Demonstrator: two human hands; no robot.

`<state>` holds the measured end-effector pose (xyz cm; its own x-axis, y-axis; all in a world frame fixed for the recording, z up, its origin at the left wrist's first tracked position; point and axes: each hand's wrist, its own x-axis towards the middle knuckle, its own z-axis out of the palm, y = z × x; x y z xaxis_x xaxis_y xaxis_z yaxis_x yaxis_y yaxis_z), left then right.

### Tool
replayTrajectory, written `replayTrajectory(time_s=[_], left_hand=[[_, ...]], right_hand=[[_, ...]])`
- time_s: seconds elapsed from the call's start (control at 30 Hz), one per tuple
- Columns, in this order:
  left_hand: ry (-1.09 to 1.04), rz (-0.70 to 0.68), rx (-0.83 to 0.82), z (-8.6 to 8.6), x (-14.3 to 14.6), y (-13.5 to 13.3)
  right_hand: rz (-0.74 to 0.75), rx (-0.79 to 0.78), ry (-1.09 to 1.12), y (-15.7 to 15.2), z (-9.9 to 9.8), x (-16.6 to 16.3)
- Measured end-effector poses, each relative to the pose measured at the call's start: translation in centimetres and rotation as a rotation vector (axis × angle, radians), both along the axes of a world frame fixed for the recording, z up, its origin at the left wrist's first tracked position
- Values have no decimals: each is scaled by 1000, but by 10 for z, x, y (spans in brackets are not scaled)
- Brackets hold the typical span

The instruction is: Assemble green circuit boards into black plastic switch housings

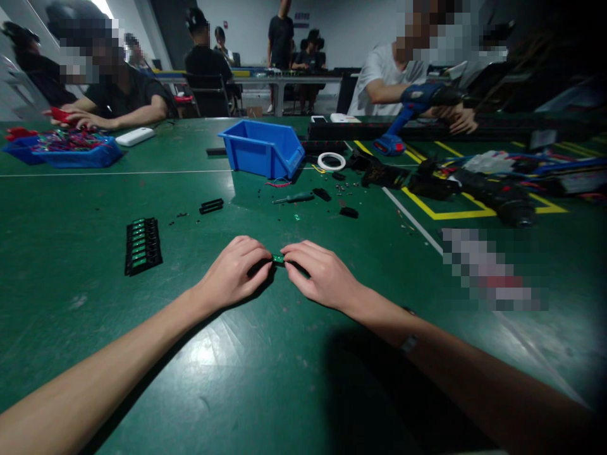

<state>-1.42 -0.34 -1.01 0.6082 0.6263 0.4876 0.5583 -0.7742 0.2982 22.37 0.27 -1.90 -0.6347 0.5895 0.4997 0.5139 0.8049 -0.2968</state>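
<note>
Between my two hands is a small green circuit board (pixel 278 258) with a dark edge, just above or on the green table; which of the two I cannot tell. My left hand (pixel 239 268) pinches its left end between thumb and fingers. At the right end, my right hand (pixel 320 272) pinches it the same way. The fingertips cover most of the piece. Left of my hands lies a row of black holders with green boards (pixel 143 246), set side by side. Two empty-looking black frames (pixel 211 206) lie beyond my left hand.
A blue bin (pixel 265 148) stands ahead. Near it lie a screwdriver (pixel 294 198), a white tape ring (pixel 331 162), screws and black parts. A blue cordless drill (pixel 401 123) stands at right, another dark drill (pixel 502 194) nearer. Co-workers sit across the table; wires fill a blue tray (pixel 95 157).
</note>
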Motion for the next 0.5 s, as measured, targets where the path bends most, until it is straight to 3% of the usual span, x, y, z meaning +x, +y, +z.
replayTrajectory(time_s=[0.5], left_hand=[[-1,10,-3,1,1,0]], right_hand=[[-1,-3,18,0,-1,-1]])
